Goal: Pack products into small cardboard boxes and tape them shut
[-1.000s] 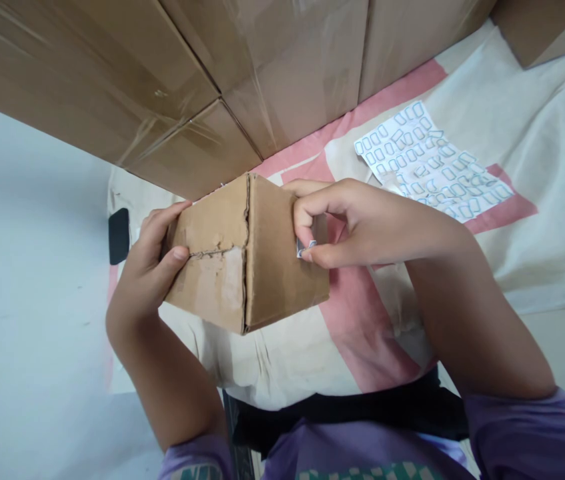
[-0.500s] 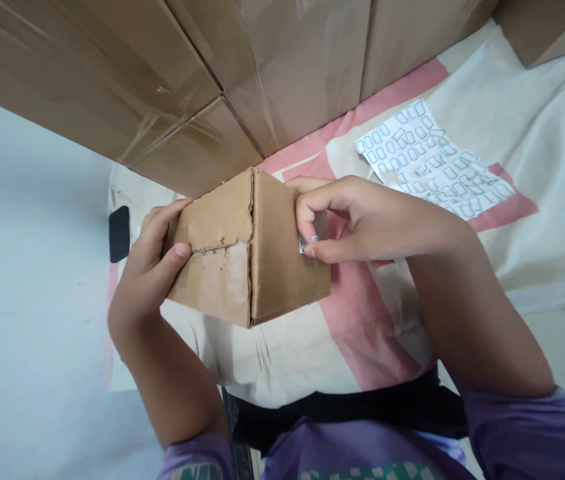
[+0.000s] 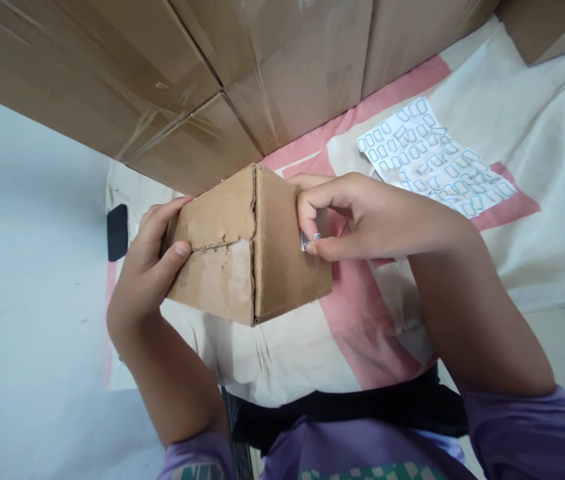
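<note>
A small brown cardboard box (image 3: 282, 267) is held up in front of me, one corner edge turned my way. My left hand (image 3: 149, 263) is closed around its left end, thumb on the taped face near a rough seam. On the right face, my right hand (image 3: 345, 217) pinches a small white sticker (image 3: 307, 243) with a dark border between thumb and index finger. The sticker lies against the cardboard, partly covered by the fingertips. A white sheet (image 3: 427, 157) of small blue-outlined labels, some loose or crooked, lies beyond my right wrist.
Large taped cartons (image 3: 292, 73) stand in a wall along the back. Another carton (image 3: 545, 30) sits at the far right. A black phone-like object (image 3: 117, 232) lies at the left edge of the cream and pink cloth (image 3: 537, 160). A pale wall or floor (image 3: 32, 280) fills the left.
Almost nothing differs. The box and both hands hold nearly the same place, with the view shifted very slightly and the right fingertips still at the sticker.
</note>
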{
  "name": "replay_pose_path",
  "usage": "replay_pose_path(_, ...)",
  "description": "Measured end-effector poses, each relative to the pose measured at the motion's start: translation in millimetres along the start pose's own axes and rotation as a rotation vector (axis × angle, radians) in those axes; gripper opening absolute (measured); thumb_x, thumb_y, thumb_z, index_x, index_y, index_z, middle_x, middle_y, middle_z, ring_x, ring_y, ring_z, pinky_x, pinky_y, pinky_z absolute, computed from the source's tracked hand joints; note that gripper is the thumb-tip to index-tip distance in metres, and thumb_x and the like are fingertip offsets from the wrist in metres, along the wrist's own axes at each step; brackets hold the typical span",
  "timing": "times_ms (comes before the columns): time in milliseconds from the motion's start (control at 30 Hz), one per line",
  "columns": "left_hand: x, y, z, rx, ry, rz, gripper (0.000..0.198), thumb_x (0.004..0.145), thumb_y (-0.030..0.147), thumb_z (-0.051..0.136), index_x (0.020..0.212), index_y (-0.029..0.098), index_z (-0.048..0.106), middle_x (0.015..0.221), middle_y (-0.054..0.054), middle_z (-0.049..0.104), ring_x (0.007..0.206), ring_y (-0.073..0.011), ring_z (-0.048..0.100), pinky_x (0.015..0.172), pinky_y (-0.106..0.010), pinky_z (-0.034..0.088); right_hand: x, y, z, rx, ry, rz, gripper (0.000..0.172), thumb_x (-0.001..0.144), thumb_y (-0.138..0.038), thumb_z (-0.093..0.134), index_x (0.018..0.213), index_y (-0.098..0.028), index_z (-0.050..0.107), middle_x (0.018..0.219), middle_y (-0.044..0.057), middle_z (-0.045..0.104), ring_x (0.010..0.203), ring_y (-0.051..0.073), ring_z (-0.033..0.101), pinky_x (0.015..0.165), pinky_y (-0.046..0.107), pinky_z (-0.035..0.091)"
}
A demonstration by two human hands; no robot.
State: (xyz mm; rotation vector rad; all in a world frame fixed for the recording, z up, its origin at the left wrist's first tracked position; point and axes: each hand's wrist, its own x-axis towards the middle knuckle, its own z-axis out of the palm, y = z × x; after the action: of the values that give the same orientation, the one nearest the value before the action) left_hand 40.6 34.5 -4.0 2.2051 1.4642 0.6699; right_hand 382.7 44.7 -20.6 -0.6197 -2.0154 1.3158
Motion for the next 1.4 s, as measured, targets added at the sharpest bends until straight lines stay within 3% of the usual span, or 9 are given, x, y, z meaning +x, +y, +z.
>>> replay_pose_path(800,-0.4,2.0,-0.6,0.001,0.003,0.009,0.06,0.095,0.066,0.057,0.146,0.035,0.058,0.135,-0.007,0.061,0.127,-0.0339,0.054,0.112,-0.051,0.038,-0.4,2.4,-0.2,0.021,0.002,-0.047,0.024,0.092,-0.022,0.07,0.076,-0.018,0.052,0.092,0.0,0.055,0.08,0.01,0.05,0.065,0.022,0.041)
replay_pose_path(1400,-1.3,5.4,-0.2,0.024,0.016,0.014,0.057,0.096,0.063,0.057,0.146,0.036,0.058,0.132,-0.006,0.061,0.126,-0.0329,0.054,0.11,-0.049,0.039,0.2,3.0,0.0,0.007,0.009,-0.047,0.021,0.089,-0.016,0.069,0.075,-0.018,0.054,0.093,0.0,0.056,0.083,0.011,0.052,0.068,0.022,0.042)
